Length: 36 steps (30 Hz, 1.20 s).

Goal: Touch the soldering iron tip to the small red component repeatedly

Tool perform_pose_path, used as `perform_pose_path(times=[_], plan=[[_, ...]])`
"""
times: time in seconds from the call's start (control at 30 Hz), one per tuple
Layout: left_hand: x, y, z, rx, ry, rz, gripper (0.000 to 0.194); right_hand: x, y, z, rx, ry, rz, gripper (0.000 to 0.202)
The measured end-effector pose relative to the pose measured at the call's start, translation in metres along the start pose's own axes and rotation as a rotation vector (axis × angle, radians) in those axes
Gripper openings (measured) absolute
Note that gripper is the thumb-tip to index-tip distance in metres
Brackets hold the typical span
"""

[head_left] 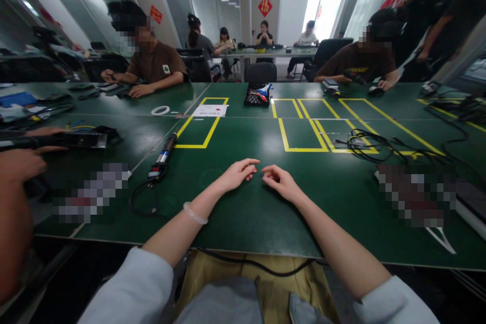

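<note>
My left hand [240, 174] is above the green table, its index finger stretched out and the other fingers curled in. A tiny orange-red spot shows at its curled fingertips; what it is I cannot make out. My right hand [281, 181] faces it a short gap away, fingers loosely bent and thumb apart, with nothing visible in it. Both hands hover over or rest on the table [243, 217]. Left of them lies a black and silver electric screwdriver [163, 154] with a looped cord.
A black tray [257, 95] of small parts, a white paper [211, 110] and a tape ring [160, 110] lie farther back. Tangled black cables [366, 142] are at right. A neighbour's arm [15, 182] reaches in at left. Other people sit across the table.
</note>
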<state>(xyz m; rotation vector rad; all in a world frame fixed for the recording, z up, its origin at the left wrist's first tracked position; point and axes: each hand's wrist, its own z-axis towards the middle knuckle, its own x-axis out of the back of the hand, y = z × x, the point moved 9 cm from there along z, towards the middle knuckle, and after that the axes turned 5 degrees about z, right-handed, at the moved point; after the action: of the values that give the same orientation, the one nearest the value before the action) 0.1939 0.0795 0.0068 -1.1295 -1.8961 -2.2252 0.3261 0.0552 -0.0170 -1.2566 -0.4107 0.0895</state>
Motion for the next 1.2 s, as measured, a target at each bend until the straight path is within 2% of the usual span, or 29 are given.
perform_pose_path(times=[0.07, 0.17, 0.43, 0.77, 0.9, 1.2], plan=[[-0.024, 0.002, 0.008, -0.019, -0.076, -0.113, 0.053, -0.003, 0.002, 0.000, -0.003, -0.039, 0.050, 0.033], [-0.039, 0.000, 0.008, -0.033, -0.127, -0.189, 0.056, -0.009, 0.002, 0.000, -0.001, -0.087, 0.086, 0.028], [-0.034, -0.022, 0.006, 0.080, -0.050, -0.292, 0.036, 0.000, 0.004, 0.000, 0.001, 0.013, 0.026, 0.023], [-0.038, -0.019, 0.003, 0.017, -0.095, -0.291, 0.033, -0.001, 0.001, -0.001, 0.019, 0.009, -0.027, 0.022], [-0.036, -0.018, 0.001, 0.028, -0.091, -0.325, 0.032, -0.001, 0.003, 0.000, 0.000, 0.017, 0.019, 0.027], [-0.034, -0.017, 0.001, 0.030, -0.058, -0.270, 0.033, 0.003, -0.002, 0.000, 0.021, 0.052, -0.049, 0.019]])
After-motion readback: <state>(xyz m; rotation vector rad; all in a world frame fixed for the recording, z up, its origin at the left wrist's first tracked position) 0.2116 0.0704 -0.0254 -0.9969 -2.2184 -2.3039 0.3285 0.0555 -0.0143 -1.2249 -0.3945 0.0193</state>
